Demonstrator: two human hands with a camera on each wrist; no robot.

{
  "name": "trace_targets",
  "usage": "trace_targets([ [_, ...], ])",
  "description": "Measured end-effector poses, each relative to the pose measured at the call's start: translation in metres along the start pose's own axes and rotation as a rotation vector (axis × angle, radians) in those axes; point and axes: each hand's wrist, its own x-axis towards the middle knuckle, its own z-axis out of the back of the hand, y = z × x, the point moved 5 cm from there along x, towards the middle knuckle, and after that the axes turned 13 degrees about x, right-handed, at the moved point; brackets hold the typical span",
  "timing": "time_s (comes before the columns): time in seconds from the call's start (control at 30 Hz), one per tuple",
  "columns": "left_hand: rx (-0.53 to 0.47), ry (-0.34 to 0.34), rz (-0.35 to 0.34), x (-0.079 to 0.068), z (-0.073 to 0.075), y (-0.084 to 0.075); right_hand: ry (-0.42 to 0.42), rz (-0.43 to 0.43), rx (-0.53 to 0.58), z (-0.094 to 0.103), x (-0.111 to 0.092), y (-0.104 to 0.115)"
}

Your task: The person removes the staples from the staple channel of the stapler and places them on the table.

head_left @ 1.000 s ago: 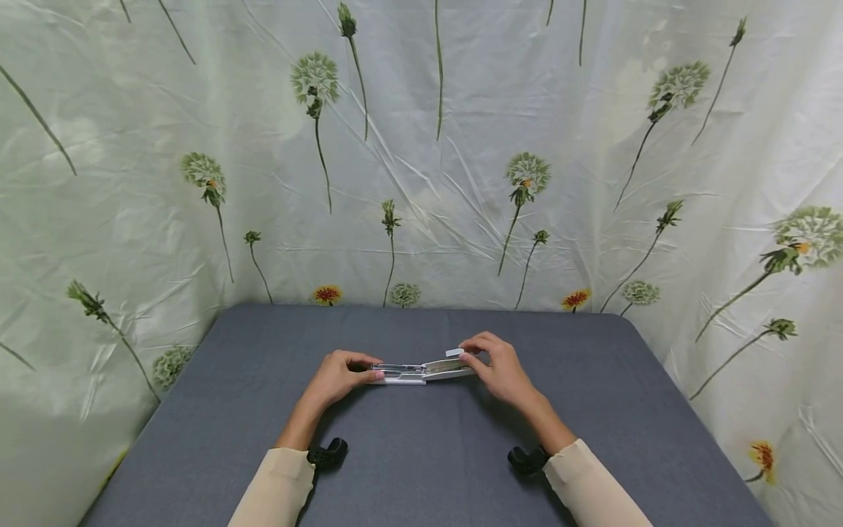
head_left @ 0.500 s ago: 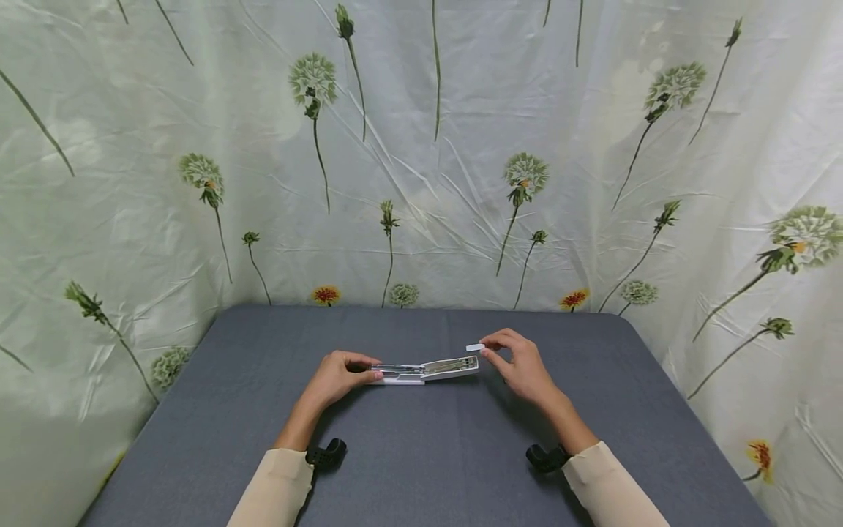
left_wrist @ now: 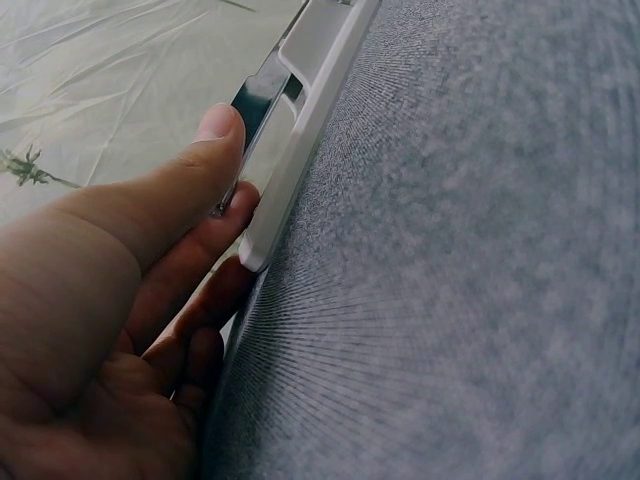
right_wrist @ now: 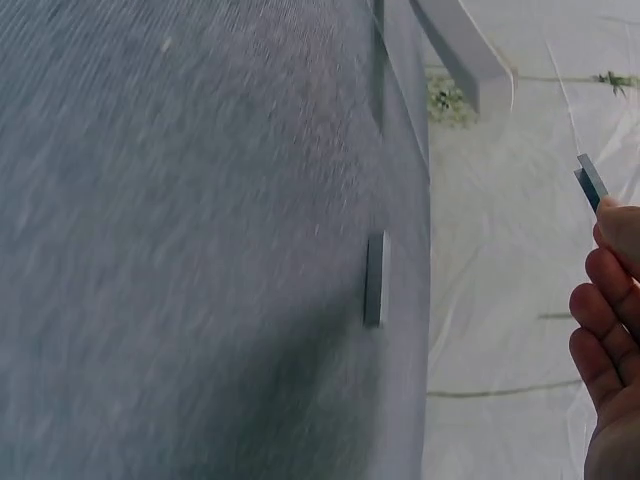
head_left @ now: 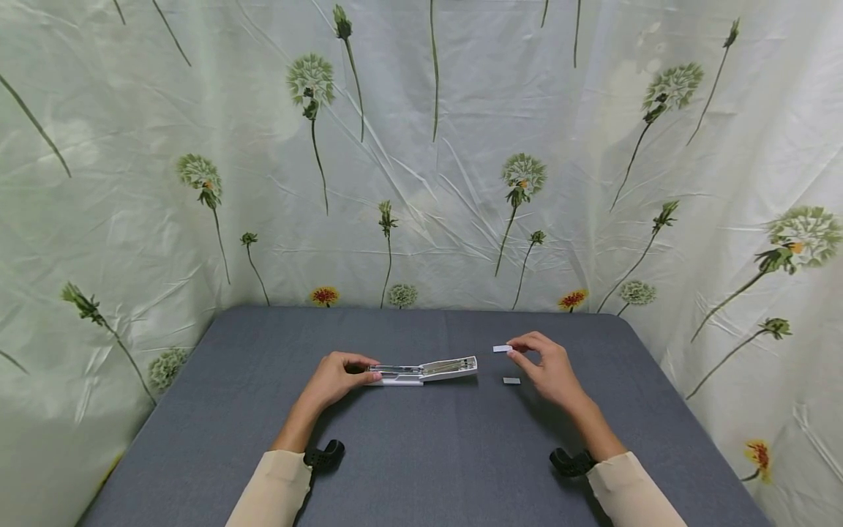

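A white stapler [head_left: 450, 370] lies opened out on the table, its top swung over to the right and its metal channel bare. My left hand [head_left: 337, 380] pinches the stapler's left end; the left wrist view has the thumb against the metal channel [left_wrist: 262, 92], above the white base [left_wrist: 300, 150]. Between right thumb and forefinger, a short strip of staples [head_left: 502, 349] is held up right of the stapler, its folded channel shape [right_wrist: 591, 183] clear in the right wrist view. Below my right hand [head_left: 548, 372], a second staple strip [head_left: 511, 381] lies on the cloth.
A dark grey cloth covers the table [head_left: 421, 454]. Behind it hangs a pale curtain [head_left: 421, 161] printed with dandelions. The stapler's raised white end [right_wrist: 475, 60] juts into the top of the right wrist view.
My right hand has moved away from the stapler to the right with the staple strip. The strip on the cloth, hidden before, now shows. My left hand keeps its place on the stapler.
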Motion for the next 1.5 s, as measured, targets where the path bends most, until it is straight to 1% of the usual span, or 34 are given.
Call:
trace_targets([
  [0.2,-0.003,0.0,0.0,0.0,-0.002,0.002,-0.018,0.007,-0.033,0.012,-0.009,-0.01],
  [0.47,-0.012,0.003,0.012,0.0,-0.002,0.001,-0.025,-0.045,-0.076,0.028,-0.019,-0.024],
  [0.63,-0.008,0.004,0.012,0.0,-0.001,0.002,-0.03,-0.025,-0.093,0.035,-0.025,-0.03],
  [0.8,-0.013,0.012,0.017,0.001,-0.001,0.002,-0.034,-0.002,-0.082,0.037,-0.03,-0.034],
  [0.9,-0.012,0.016,0.021,0.0,-0.001,0.002,-0.03,-0.004,-0.081,0.038,-0.032,-0.037],
  [1.27,-0.023,0.019,0.03,0.0,-0.001,0.003,0.008,-0.088,-0.127,0.036,-0.04,-0.051],
  [1.5,-0.021,0.02,0.04,-0.001,-0.001,0.002,0.045,-0.119,-0.131,0.032,-0.043,-0.058],
])
